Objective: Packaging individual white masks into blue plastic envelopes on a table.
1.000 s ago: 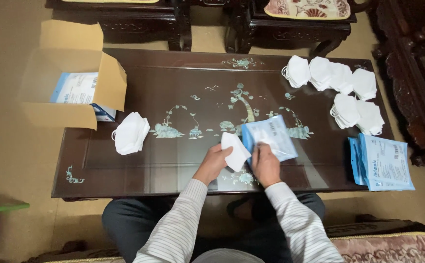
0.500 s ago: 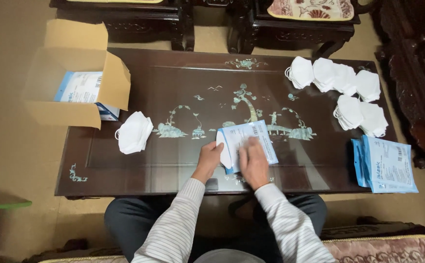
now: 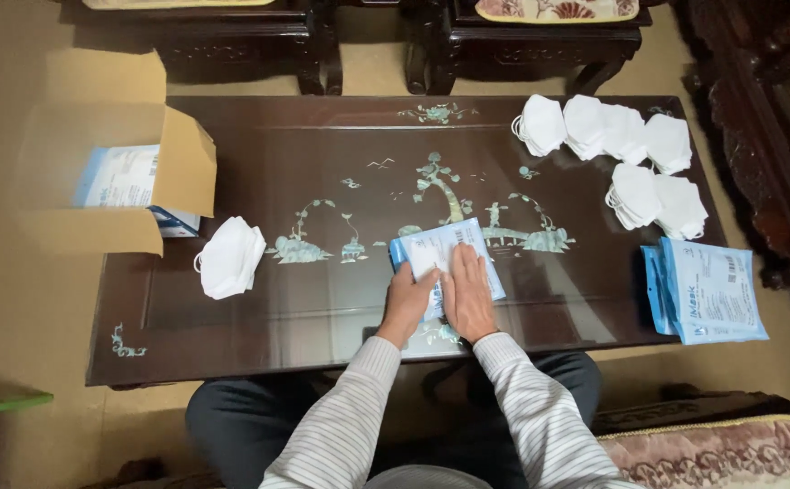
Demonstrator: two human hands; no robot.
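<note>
So the setup was a long, dark lacquered wooden table with pale shell-inlay trees and birds (image 3: 341,299), sitting on a tan floor with dark carved chairs behind it at 12 o'clock. The person sat at 6 o'clock in a striped long-sleeved shirt.

Both hands were pressed down on a flat blue-and-white plastic pouch (image 3: 486,246) lying near the table's front edge, just about dead centre. The left hand (image 3: 408,308) lay on the pouch's lower left part with fingers mostly flat and slightly curled, and the right hand (image 3: 467,294) lay right beside it, palm down, fingers stretched out. The two hands touched each other. There was something white showing at the pouch by the left fingertips, maybe a folded mask, but I couldn't really tell.

At 9 o'clock from the hands sat a small stack of white folded face masks (image 3: 230,257), well apart. Past that, at 10 o'clock, an open brown cardboard box (image 3: 182,163) held blue-and-white packets. At 2 o'clock were several piles of white masks (image 3: 612,154), and at 3 o'clock a stack of blue pouches (image 3: 708,290) hung at the table's right end.
</note>
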